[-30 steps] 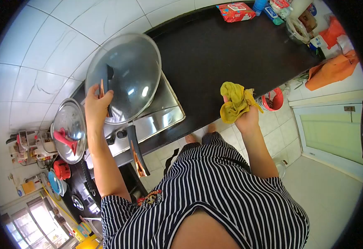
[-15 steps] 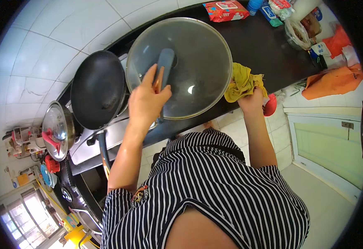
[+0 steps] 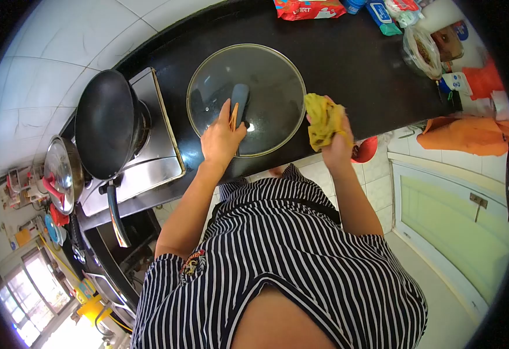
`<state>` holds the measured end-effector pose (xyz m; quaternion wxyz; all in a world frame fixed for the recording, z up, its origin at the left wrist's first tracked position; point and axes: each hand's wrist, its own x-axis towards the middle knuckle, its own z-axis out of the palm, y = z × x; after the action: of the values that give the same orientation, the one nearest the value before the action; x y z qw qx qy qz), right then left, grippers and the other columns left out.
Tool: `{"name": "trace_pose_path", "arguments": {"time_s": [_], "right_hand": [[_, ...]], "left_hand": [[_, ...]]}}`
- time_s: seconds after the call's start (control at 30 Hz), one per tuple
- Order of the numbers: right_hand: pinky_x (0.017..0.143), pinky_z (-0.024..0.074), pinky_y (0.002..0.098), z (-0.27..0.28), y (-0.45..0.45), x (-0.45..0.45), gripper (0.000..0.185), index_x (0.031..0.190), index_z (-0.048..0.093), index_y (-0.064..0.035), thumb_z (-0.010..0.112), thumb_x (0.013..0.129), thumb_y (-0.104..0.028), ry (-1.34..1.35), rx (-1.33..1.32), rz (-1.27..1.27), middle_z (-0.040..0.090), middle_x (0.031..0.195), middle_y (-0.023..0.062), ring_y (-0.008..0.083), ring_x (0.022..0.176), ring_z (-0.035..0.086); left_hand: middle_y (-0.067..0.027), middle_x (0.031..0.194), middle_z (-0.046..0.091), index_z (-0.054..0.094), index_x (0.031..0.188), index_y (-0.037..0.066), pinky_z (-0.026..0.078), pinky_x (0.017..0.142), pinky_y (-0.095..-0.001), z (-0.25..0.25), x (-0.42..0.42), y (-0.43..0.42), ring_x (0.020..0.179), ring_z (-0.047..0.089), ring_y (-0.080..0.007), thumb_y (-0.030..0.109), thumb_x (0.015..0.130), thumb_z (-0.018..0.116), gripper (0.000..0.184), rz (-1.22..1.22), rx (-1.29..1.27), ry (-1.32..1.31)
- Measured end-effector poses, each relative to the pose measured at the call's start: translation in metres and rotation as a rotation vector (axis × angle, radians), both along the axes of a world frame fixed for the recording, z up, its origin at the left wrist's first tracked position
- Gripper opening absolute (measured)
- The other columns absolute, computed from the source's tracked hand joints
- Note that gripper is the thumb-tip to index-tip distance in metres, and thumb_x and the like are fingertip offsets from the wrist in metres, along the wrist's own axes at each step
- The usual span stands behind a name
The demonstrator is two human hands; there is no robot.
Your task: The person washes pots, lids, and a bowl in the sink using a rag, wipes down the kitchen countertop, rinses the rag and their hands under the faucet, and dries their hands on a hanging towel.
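A round glass lid (image 3: 277, 75) with a metal rim is over the dark counter, right of the stove. My left hand (image 3: 220, 139) is closed around its upright grey handle (image 3: 240, 93), which has a copper-coloured strip. Whether the whole rim touches the counter, I cannot tell. Beside the lid's right edge, my right hand (image 3: 339, 144) grips a crumpled yellow cloth (image 3: 324, 122); part of that hand is blurred. On the stove (image 3: 164, 131), a black wok (image 3: 104, 125) appears strongly tilted, its long handle (image 3: 114, 215) pointing towards me.
Left of the wok stands a steel pot (image 3: 62, 174) with a glass lid and red handle. A red wipes packet (image 3: 309, 9) and a bagged container (image 3: 422, 52) sit along the counter's far side. Below the counter's right edge are a red container (image 3: 366, 149) and a pale-green door (image 3: 440, 215).
The lid has dropped away from the camera and clear of the stove, over the counter, with my left hand still on its handle. My right hand and the cloth have shifted slightly left.
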<state>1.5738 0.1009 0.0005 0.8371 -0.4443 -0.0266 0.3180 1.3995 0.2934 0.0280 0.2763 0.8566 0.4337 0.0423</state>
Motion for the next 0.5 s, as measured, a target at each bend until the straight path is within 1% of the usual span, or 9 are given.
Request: {"name": "trace_pose_path", "arguments": {"time_s": [0.03, 0.07, 0.1, 0.17, 0.27, 0.3, 0.37, 0.43, 0.5], "right_hand": [[0.108, 0.041, 0.039, -0.002, 0.008, -0.003, 0.051, 0.14, 0.046, 0.0014, 0.032, 0.108, -0.037, -0.269, -0.077, 0.087, 0.057, 0.135, 0.0133, 0.0234, 0.124, 0.055], [0.103, 0.0428, 0.0305, 0.001, 0.013, -0.002, 0.049, 0.14, 0.046, 0.0024, 0.032, 0.109, -0.033, -0.665, -0.396, 0.115, 0.058, 0.132, 0.0119, 0.0171, 0.12, 0.056], [0.103, 0.0427, 0.0311, 0.012, 0.024, -0.011, 0.043, 0.138, 0.046, 0.0039, 0.036, 0.108, -0.026, -0.559, -0.333, 0.166, 0.056, 0.134, 0.0126, 0.0168, 0.12, 0.055], [0.104, 0.0421, 0.0371, 0.017, 0.04, -0.029, 0.039, 0.133, 0.049, 0.0026, 0.044, 0.104, -0.024, -0.683, -0.427, 0.222, 0.058, 0.129, 0.02, 0.0263, 0.121, 0.056], [0.112, 0.0356, 0.0451, -0.015, 0.052, -0.037, 0.034, 0.125, 0.054, -0.0007, 0.058, 0.094, -0.015, -1.21, -0.311, 0.269, 0.05, 0.139, 0.0208, 0.0342, 0.131, 0.048], [0.112, 0.0356, 0.0451, -0.019, 0.051, -0.038, 0.034, 0.125, 0.054, -0.0007, 0.058, 0.094, -0.015, -1.206, -0.311, 0.272, 0.05, 0.139, 0.0208, 0.0342, 0.131, 0.048], [0.115, 0.0313, 0.0509, -0.029, 0.046, -0.043, 0.035, 0.124, 0.057, -0.0034, 0.06, 0.09, -0.01, -1.681, -0.543, 0.563, 0.048, 0.143, 0.0148, 0.0337, 0.137, 0.042], [0.116, 0.0286, 0.0499, -0.032, 0.043, -0.044, 0.037, 0.122, 0.059, -0.0047, 0.063, 0.086, -0.013, -1.698, -0.54, 0.539, 0.049, 0.143, 0.0128, 0.0324, 0.139, 0.039], [0.115, 0.0315, 0.0495, -0.035, 0.042, -0.039, 0.035, 0.123, 0.06, -0.0043, 0.061, 0.09, -0.016, -1.715, -0.544, 0.588, 0.051, 0.141, 0.0141, 0.0318, 0.138, 0.041]], "left_hand": [[-0.0205, 0.107, 0.07, 0.046, 0.145, 0.016, 0.052, 0.085, -0.0446, -0.002, 0.002, 0.0, 0.096, 0.067, -0.0387, 0.036, 0.079, 0.067, 0.072, 0.012, -0.005, 0.005], [-0.0199, 0.108, 0.07, 0.046, 0.145, 0.017, 0.052, 0.084, -0.0447, -0.005, 0.003, 0.001, 0.096, 0.067, -0.0384, 0.036, 0.08, 0.068, 0.071, 0.006, -0.001, 0.008], [-0.0194, 0.108, 0.07, 0.046, 0.145, 0.017, 0.052, 0.084, -0.0449, -0.007, 0.004, 0.001, 0.097, 0.067, -0.0381, 0.035, 0.08, 0.068, 0.071, -0.001, 0.005, 0.009], [-0.0188, 0.109, 0.07, 0.046, 0.145, 0.017, 0.053, 0.084, -0.0448, -0.005, 0.007, 0.0, 0.097, 0.067, -0.0379, 0.036, 0.08, 0.068, 0.071, 0.009, -0.007, 0.053], [-0.0184, 0.108, 0.07, 0.046, 0.145, 0.018, 0.053, 0.083, -0.0446, -0.008, 0.008, 0.0, 0.096, 0.067, -0.0376, 0.036, 0.08, 0.068, 0.071, 0.008, -0.006, 0.088], [-0.0186, 0.108, 0.07, 0.045, 0.146, 0.019, 0.053, 0.083, -0.0445, -0.008, 0.009, 0.0, 0.096, 0.067, -0.0374, 0.037, 0.081, 0.067, 0.071, 0.003, 0.0, 0.083], [-0.0194, 0.108, 0.07, 0.045, 0.146, 0.018, 0.053, 0.083, -0.0449, -0.003, 0.01, 0.001, 0.096, 0.067, -0.0378, 0.037, 0.083, 0.067, 0.07, -0.012, -0.02, 0.083], [-0.0202, 0.108, 0.07, 0.044, 0.146, 0.017, 0.053, 0.083, -0.0452, -0.006, 0.007, 0.001, 0.097, 0.067, -0.0382, 0.037, 0.085, 0.066, 0.069, -0.026, -0.04, 0.081], [-0.022, 0.111, 0.067, 0.04, 0.148, 0.014, 0.053, 0.082, -0.0488, -0.016, -0.001, 0.001, 0.094, 0.067, -0.04, 0.04, 0.091, 0.061, 0.067, -0.098, 0.039, -0.098]]}}
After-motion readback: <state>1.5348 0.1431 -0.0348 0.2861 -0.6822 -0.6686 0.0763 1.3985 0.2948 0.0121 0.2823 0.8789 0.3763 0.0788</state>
